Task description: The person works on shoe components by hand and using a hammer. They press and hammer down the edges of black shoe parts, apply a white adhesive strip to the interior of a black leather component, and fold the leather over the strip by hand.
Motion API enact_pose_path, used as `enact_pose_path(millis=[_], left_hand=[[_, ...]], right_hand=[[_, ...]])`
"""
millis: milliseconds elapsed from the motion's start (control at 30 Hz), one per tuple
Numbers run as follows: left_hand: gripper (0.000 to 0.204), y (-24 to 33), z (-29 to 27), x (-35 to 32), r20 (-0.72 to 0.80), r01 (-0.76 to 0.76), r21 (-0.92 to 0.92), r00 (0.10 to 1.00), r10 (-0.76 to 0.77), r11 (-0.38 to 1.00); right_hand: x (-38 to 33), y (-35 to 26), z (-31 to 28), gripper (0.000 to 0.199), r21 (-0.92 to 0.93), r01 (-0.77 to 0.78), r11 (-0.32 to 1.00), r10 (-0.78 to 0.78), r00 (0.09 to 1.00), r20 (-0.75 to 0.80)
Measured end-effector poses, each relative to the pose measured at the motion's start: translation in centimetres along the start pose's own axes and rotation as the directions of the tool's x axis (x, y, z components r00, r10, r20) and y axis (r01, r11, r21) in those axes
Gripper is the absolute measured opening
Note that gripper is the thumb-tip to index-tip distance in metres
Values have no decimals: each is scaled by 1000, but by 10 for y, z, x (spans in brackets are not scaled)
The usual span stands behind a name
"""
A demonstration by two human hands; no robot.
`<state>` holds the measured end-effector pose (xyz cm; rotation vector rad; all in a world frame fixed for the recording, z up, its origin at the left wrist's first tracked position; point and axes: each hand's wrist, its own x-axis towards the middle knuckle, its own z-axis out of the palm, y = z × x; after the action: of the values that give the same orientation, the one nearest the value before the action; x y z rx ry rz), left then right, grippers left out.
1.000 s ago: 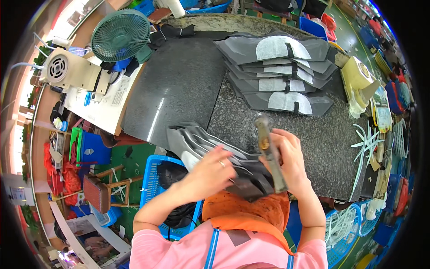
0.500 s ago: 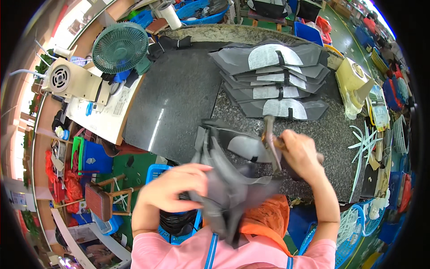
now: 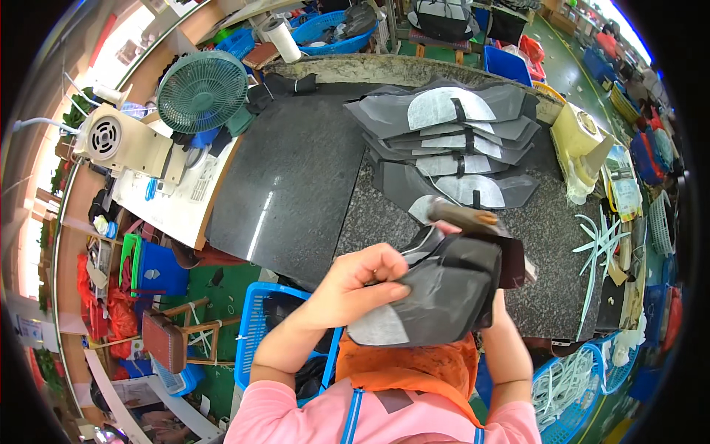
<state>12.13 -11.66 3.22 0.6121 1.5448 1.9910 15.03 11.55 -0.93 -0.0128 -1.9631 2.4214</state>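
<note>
A folded black fabric panel [image 3: 451, 288] with a whitish patch is held up over the table's near edge, in front of my chest. At its left edge my left hand [image 3: 362, 285] is closed, thumb and fingers pinching the fabric. Behind the panel is my right hand [image 3: 447, 227], mostly hidden, with only some fingertips showing at the panel's top. A hammer [image 3: 470, 217] lies across those fingers, its wooden part showing above the panel. Whether the right fingers also grip the fabric is hidden. Beyond, overlapping black panels [image 3: 473, 111] with white patches lie in a stack.
The dark stone table [image 3: 288, 163] spreads ahead. Pale strips [image 3: 597, 244] and a cream tape dispenser-like device [image 3: 580, 148] are on its right. At the left stand a green fan [image 3: 203, 92] and a sewing machine [image 3: 129, 140]. Blue baskets [image 3: 255, 311] flank me below.
The hammer has tilted and come closer to the fabric panel. Both hands have drawn together, and the panel, blurred and hanging before, is now folded up between them.
</note>
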Motion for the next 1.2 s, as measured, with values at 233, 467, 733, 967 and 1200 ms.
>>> enact_pose_path(millis=[233,467,733,967,1200], left_hand=[[9,3,8,2,-247,-285,-51,932,264,957],[9,-11,45,14,57,-198,448,980,193,872],[11,-23,14,2,10,-141,-152,990,144,978],[11,-21,28,15,-22,-39,-161,999,36,986],[11,-21,30,17,-166,-31,-282,986,-17,959]], right_hand=[[-39,35,-9,40,-283,101,954,-232,846,-480],[-54,144,-6,29,735,47,676,244,928,-283],[-41,69,3,45,845,41,533,98,989,-110],[-36,73,-3,66,738,-293,608,423,906,10],[-38,48,26,22,648,60,759,-19,997,-70]])
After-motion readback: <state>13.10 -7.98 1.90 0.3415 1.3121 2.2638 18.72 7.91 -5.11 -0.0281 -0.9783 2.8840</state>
